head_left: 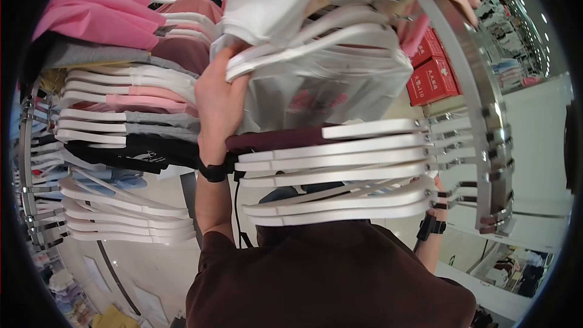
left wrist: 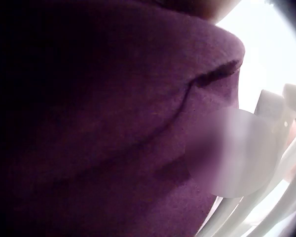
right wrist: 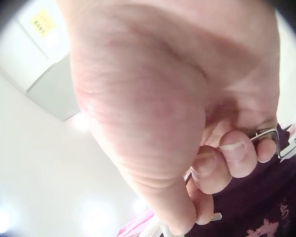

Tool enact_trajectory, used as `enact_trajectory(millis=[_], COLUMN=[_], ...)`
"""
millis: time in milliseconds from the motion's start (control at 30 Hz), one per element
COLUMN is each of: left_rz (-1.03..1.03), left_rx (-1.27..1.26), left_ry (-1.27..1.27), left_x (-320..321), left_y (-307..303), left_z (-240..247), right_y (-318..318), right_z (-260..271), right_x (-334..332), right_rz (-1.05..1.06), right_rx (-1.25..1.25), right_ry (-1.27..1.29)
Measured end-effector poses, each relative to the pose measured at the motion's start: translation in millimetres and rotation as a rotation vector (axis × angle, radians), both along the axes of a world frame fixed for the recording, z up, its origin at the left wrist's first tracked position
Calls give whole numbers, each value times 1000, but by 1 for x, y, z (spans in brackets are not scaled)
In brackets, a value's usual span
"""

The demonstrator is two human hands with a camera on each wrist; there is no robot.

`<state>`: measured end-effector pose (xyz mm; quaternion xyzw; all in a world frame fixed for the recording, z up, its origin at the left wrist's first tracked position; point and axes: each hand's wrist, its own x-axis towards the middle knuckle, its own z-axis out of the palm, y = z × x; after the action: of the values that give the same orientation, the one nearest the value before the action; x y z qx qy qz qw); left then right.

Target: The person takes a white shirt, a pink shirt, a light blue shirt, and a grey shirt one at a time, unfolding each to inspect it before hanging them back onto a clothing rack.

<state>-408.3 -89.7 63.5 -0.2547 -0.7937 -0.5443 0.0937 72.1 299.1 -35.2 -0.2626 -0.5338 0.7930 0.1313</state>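
My left hand point(head_left: 220, 97) reaches up among the hanging clothes and grips the end of a white clothes hanger point(head_left: 273, 58) that carries a pale grey top point(head_left: 322, 94); its fingertips are hidden behind the hanger. A maroon garment point(left wrist: 113, 123) fills most of the left wrist view, close to that wrist. My right hand point(right wrist: 187, 123) curls its fingers round the metal hook point(right wrist: 271, 136) of a hanger. Below those fingers is dark maroon cloth point(right wrist: 246, 197) with a pink print. In the head view, white hangers point(head_left: 340, 164) hide most of the right hand.
On the right, a metal rail point(head_left: 486, 121) carries several hangers by their hooks. Another rail point(head_left: 25, 164) at the left bears stacked hangers point(head_left: 127, 218) and pink, grey and black clothes. Red boxes point(head_left: 432, 79) stand behind the grey top. A white cabinet point(head_left: 534, 152) is at the right.
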Motion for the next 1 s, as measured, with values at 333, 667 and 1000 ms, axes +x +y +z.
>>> enact_trajectory(millis=[333, 667, 1000], left_rz=[156, -436, -808], left_rx=[312, -338, -634], left_ry=[-487, -420, -420], left_x=[88, 287, 328], left_y=[-90, 22, 91], left_z=[-112, -130, -94], right_y=[-25, -27, -14], right_z=[44, 50, 37], right_x=[-14, -20, 52], right_rz=[55, 256, -23], right_rx=[-39, 124, -60], right_ry=[141, 58, 470])
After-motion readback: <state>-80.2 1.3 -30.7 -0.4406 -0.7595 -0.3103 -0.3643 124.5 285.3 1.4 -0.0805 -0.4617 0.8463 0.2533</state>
